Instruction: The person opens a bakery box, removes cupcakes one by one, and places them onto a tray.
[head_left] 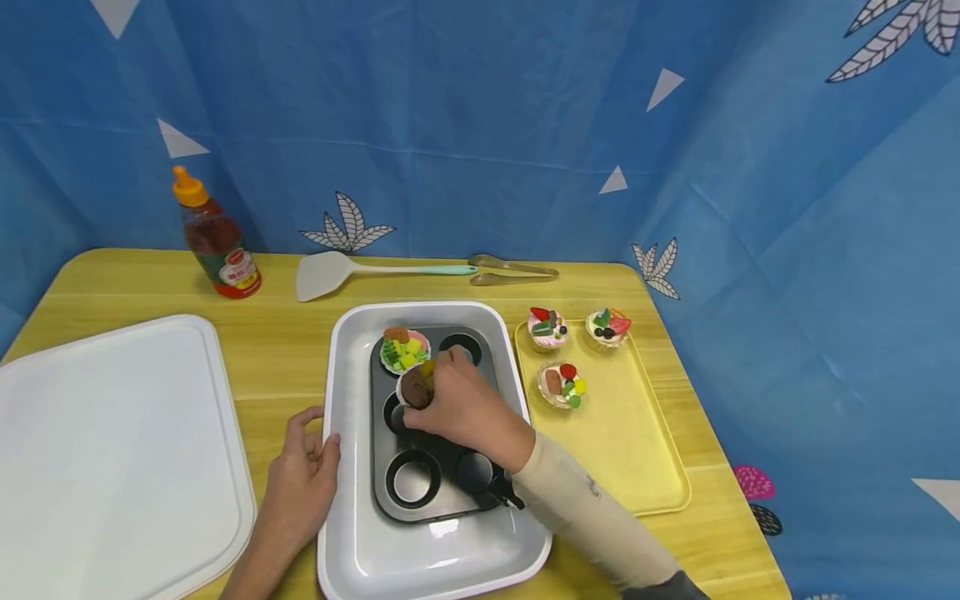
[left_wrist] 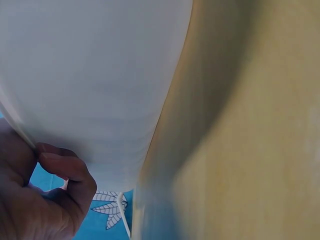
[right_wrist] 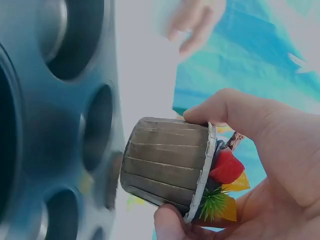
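My right hand (head_left: pixel 468 404) pinches a toy cupcake (right_wrist: pixel 165 162) by the sides of its brown pleated cup, which is topped with red and yellow pieces and a green sprig. The cupcake is tilted above a dark muffin pan (head_left: pixel 442 510). In the pan's far left cup sits another cupcake (head_left: pixel 405 350) with green and yellow toppings. The pan lies inside a deep white tray (head_left: pixel 341 533). At the tray's left side, my left hand (head_left: pixel 296 492) grips the rim, its fingers bent against the outer wall (left_wrist: pixel 110 90).
On the right, a yellow tray (head_left: pixel 622 458) bears three cupcakes (head_left: pixel 561 385) at its far end. Tongs (head_left: pixel 513 271) and a white spatula (head_left: pixel 322 275) lie along the back, beside a sauce bottle (head_left: pixel 221 250). A large white board (head_left: pixel 112 467) lies at left.
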